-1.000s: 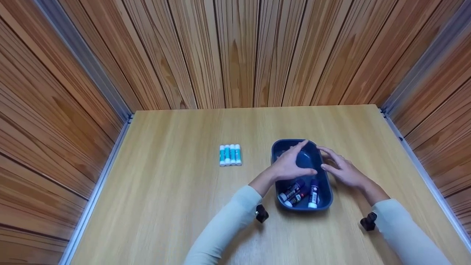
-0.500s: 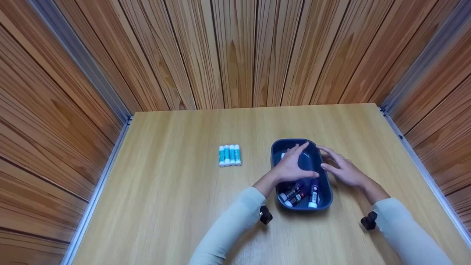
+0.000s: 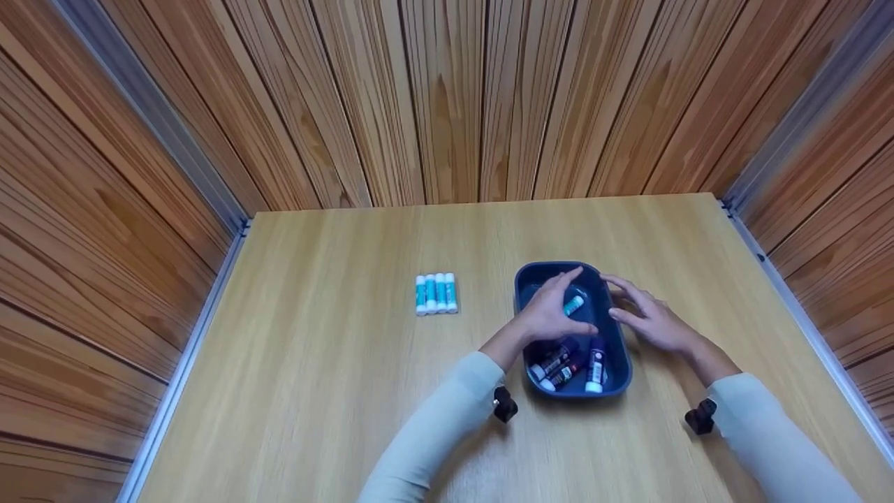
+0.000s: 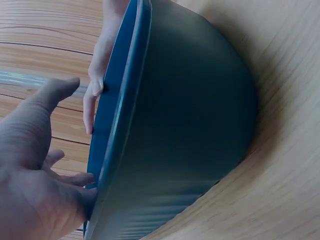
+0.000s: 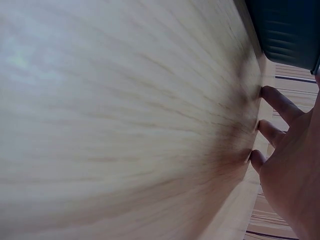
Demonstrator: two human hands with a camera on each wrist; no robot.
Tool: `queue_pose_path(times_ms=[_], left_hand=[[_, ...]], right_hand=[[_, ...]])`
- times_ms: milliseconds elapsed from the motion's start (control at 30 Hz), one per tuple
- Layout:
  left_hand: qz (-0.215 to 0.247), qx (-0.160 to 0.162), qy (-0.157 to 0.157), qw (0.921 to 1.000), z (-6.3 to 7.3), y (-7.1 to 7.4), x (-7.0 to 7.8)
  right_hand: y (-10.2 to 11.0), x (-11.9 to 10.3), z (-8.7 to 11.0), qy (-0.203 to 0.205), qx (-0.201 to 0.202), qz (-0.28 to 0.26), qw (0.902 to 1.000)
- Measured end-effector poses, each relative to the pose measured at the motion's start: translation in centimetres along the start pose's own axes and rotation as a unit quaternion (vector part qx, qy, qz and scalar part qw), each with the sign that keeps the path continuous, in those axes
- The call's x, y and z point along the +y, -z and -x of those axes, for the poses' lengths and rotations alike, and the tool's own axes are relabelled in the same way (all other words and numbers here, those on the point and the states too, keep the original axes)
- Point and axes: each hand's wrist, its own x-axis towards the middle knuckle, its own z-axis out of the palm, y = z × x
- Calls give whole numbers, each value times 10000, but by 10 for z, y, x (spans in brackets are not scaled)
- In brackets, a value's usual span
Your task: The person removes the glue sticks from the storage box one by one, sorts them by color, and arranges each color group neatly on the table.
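Note:
A dark blue plastic bin (image 3: 621, 356) stands right of the table's middle. My left hand (image 3: 548, 314) reaches over its left rim, fingers down inside and thumb spread wide. Between thumb and forefinger a teal-and-white glue stick (image 3: 573, 305) shows in the bin, partly hidden by the hand. Three dark purple glue sticks with white ends, one of them this glue stick (image 3: 595, 367), lie at the bin's near end. Outside the right wall is my right hand (image 3: 653, 325), its thumb and forefinger by the rim. In the right wrist view its other fingertips (image 5: 267, 92) touch the table.
Several teal-and-white glue sticks (image 3: 436, 294) lie side by side in a row on the wooden table (image 3: 314, 363), left of the bin. Wood-plank walls (image 3: 447, 105) enclose the back and sides. Metal rails (image 3: 192, 349) run along the table's side edges.
A white end showed left of my left hand half a second ago; now a teal glue stick shows in the bin to the hand's right. The right hand has stayed put.

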Motion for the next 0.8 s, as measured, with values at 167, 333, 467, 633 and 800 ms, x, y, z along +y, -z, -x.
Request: queue_pose_path(times_ms=[167,333,467,633,800], left_hand=[[-38,-108,65,9999,0,-1,2],[57,-231,-29,9997,-2,-2,3],[-47,-211,172,9996,-5,-3,4],[-348,-331,496,9976,-12,0,6],[-465,-443,580,9963,-19,2,6]], right_hand=[[-2,2,-1,0,-7,7,10000],[-2,3,-1,38,-27,-56,10000],[-2,2,0,4,-37,-44,10000],[-1,0,1,-30,-46,-15,10000],[-1,0,0,-90,-51,-1,9999]])
